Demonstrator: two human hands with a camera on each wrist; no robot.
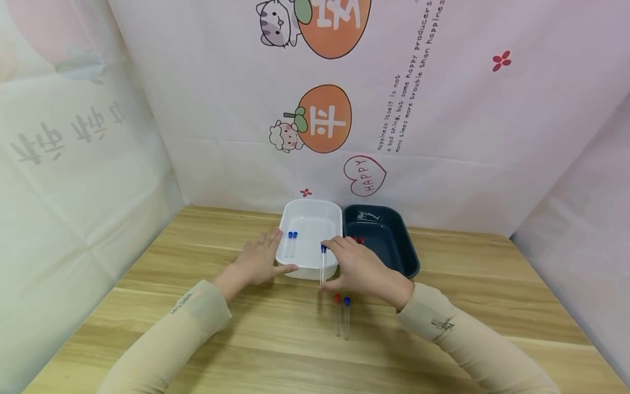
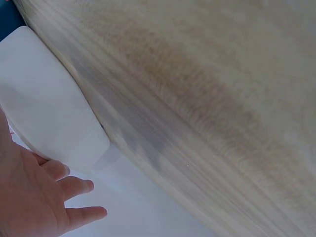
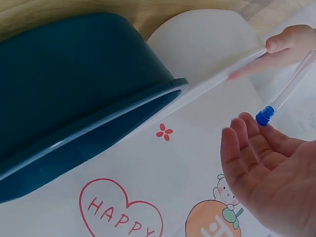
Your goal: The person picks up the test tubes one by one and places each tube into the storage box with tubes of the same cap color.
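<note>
My right hand pinches a clear tube with a blue cap between thumb and fingertips. It holds the tube upright, cap uppermost, over the near right side of the white basin. In the right wrist view the blue cap touches the fingertips. My left hand has its fingers spread against the left side of the white basin. Two blue-capped tubes lie side by side inside that basin. On the table, nearer me, a red-capped tube lies beside another blue-capped tube.
Right of the white basin stands a dark blue basin, the two rims close together. Red caps show inside it, partly hidden behind my right hand. A printed cloth hangs behind the wooden table.
</note>
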